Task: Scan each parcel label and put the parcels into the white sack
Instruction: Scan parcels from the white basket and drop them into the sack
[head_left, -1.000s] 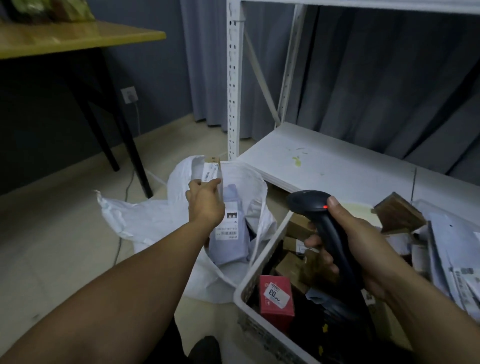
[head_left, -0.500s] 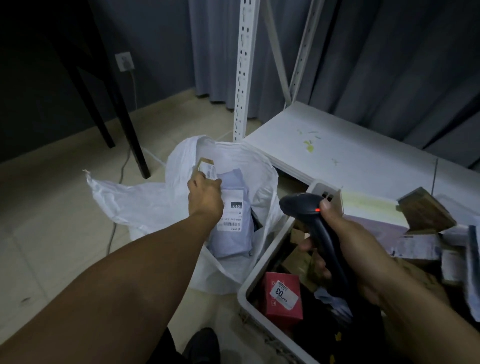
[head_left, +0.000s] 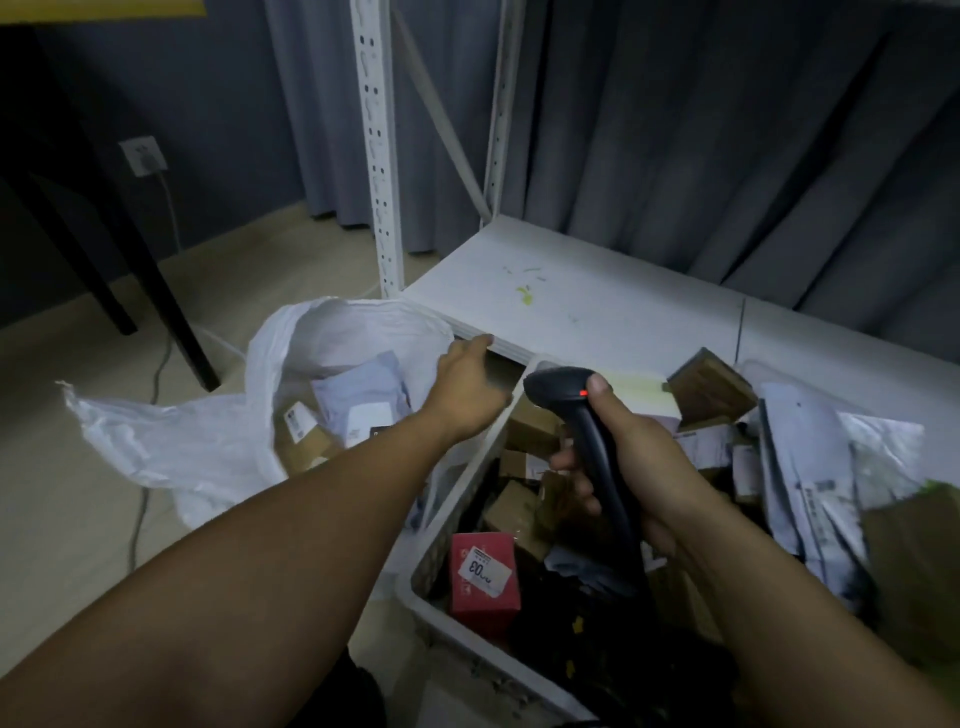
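Parcels in sack: we see a small brown box (head_left: 304, 434) and a pale mailer (head_left: 363, 400) lying in the open mouth of the white sack (head_left: 171, 447), which slumps on the floor at the left.
Sack risk: nothing props the mouth. We judge the soft rim could fold over, so that a dropped parcel slides off onto the floor.
Left hand (head_left: 467, 387): over the sack's right rim, between sack and crate. The fingers are straight and hold nothing. Whether it touches the rim we cannot tell.
Crate (head_left: 457, 499): just right of the sack, full of parcels that we take to be unscanned.
Red box (head_left: 483, 577): in the crate's near left corner, with its "03" label facing up.
Scanner (head_left: 587, 431): black, red light lit, held above the crate.
Right hand (head_left: 644, 467): fingers wrapped round the scanner's handle, thumb on top beside the light.
Grey mailers (head_left: 810, 467): heaped at the crate's right side, overlapping one another.
Scan risk: with so many labels close together, the beam could read a neighbour instead of the parcel we lift. A parcel could then go in unscanned.
Pick risk: pulling one box from the loose pile could tip others over the crate's rim.
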